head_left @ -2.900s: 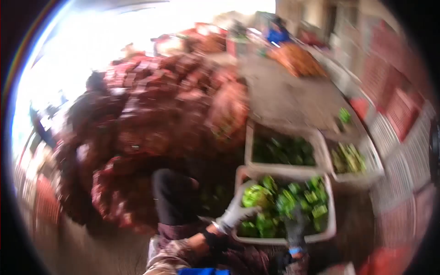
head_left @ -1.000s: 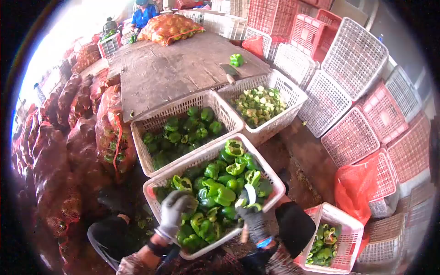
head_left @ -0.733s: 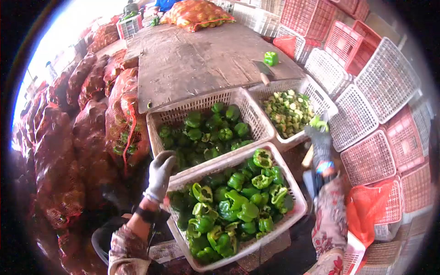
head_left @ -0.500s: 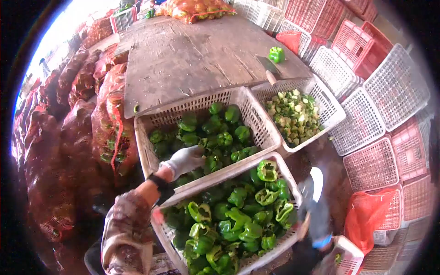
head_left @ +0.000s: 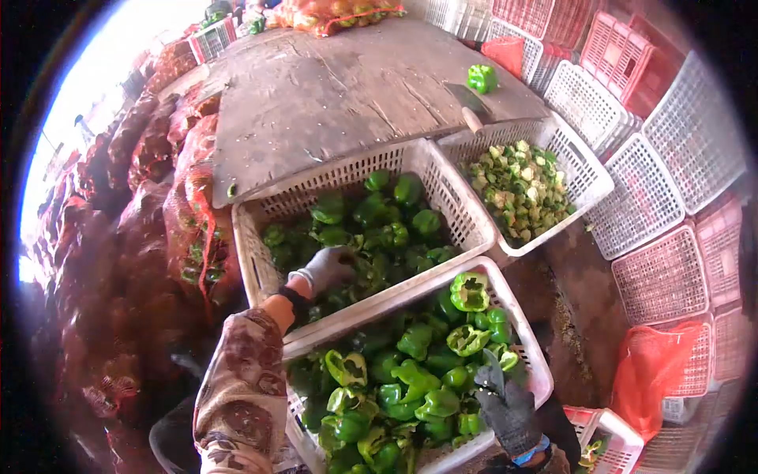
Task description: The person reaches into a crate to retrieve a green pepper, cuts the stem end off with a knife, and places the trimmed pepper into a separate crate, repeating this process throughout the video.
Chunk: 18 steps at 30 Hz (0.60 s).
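The surface is a big, flat, brown wooden board, scratched and worn, with little bits on it. One green pepper sits near its right edge, next to a big knife with a wooden handle. At the far end is an orange net bag. Red net sacks are piled all along the left, and bright light comes in behind them. On the right, white crates and red crates lean and stack up high, and a red net hangs by them. The floor is brown and dirty. The left hand, in a grey glove, reaches down into the back crate, among whole peppers; I can't tell if it has one. The right hand, in a dark glove, grips a small knife over the front crate, which is full of cut peppers. Beside the back crate, a third crate holds pale green scraps.
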Each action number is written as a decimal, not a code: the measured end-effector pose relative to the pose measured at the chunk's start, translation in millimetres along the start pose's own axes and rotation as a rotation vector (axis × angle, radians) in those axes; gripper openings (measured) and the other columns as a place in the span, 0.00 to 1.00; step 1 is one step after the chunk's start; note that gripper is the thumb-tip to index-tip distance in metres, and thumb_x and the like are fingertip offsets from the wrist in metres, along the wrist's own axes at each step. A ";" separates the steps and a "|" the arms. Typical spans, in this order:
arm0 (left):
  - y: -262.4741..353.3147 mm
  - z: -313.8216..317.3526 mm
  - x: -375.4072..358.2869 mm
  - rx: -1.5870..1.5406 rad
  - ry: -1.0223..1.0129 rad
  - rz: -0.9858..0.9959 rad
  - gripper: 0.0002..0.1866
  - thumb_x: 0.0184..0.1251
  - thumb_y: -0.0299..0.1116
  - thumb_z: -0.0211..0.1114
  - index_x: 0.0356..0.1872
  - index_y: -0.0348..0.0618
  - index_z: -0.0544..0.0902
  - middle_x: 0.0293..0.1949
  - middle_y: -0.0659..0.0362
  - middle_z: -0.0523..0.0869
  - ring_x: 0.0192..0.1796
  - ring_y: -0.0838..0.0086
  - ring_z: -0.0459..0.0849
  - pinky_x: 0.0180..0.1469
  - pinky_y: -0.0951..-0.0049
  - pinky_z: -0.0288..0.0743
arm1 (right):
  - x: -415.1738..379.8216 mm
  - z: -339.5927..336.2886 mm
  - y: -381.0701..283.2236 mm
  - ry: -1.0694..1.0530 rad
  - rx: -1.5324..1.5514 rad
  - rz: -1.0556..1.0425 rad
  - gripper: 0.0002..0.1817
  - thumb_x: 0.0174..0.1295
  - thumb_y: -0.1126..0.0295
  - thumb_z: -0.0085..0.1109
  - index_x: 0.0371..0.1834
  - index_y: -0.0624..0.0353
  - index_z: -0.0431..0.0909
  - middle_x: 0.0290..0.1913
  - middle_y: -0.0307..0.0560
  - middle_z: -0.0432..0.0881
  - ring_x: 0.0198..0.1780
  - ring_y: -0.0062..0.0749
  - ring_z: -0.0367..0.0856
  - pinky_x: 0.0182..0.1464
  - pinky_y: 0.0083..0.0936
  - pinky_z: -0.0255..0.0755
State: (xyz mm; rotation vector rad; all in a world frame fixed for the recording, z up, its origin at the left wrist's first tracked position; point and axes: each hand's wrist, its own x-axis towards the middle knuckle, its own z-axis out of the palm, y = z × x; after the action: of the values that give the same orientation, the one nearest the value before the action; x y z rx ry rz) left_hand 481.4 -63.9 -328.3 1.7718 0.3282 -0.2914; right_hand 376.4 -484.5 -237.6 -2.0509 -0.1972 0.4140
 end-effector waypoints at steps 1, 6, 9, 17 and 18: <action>16.5 -4.1 -20.3 -0.060 0.047 0.014 0.23 0.50 0.18 0.70 0.52 0.36 0.79 0.39 0.61 0.85 0.37 0.78 0.81 0.40 0.74 0.79 | -1.6 7.9 3.3 0.022 0.071 -0.040 0.14 0.62 0.68 0.63 0.50 0.59 0.79 0.38 0.46 0.84 0.30 0.29 0.80 0.30 0.29 0.73; 45.1 -14.9 -125.4 -0.445 0.238 0.148 0.16 0.49 0.18 0.67 0.42 0.35 0.81 0.36 0.59 0.85 0.35 0.75 0.83 0.40 0.74 0.80 | 8.2 34.2 -27.9 0.010 0.181 -0.007 0.11 0.62 0.71 0.62 0.47 0.57 0.82 0.32 0.41 0.85 0.27 0.29 0.80 0.29 0.28 0.72; 57.8 21.8 -190.7 -0.661 0.288 0.218 0.12 0.54 0.18 0.67 0.40 0.38 0.81 0.34 0.61 0.85 0.33 0.77 0.83 0.39 0.76 0.79 | -4.3 62.7 -66.2 0.086 0.184 -0.411 0.19 0.60 0.73 0.63 0.55 0.58 0.77 0.42 0.49 0.84 0.39 0.35 0.84 0.35 0.30 0.75; 47.2 154.1 -293.4 -0.651 0.505 0.107 0.13 0.53 0.18 0.61 0.41 0.34 0.81 0.33 0.62 0.83 0.32 0.79 0.81 0.37 0.77 0.77 | -46.2 75.5 -115.6 -0.119 -0.625 -0.648 0.18 0.52 0.60 0.68 0.46 0.52 0.81 0.36 0.49 0.80 0.35 0.49 0.81 0.37 0.40 0.75; 34.6 164.3 -294.7 -0.584 0.524 0.145 0.12 0.53 0.18 0.62 0.40 0.34 0.81 0.33 0.62 0.83 0.33 0.79 0.81 0.38 0.77 0.77 | -53.3 76.5 -113.6 -0.099 -0.636 -0.678 0.13 0.53 0.60 0.66 0.38 0.53 0.82 0.34 0.49 0.80 0.35 0.48 0.81 0.35 0.40 0.74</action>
State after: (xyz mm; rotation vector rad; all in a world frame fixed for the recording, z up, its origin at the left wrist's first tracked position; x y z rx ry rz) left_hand 217.6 -250.3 -224.8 1.2564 0.5863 0.3566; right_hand 302.2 -382.6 -161.9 -2.3958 -1.1672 0.0164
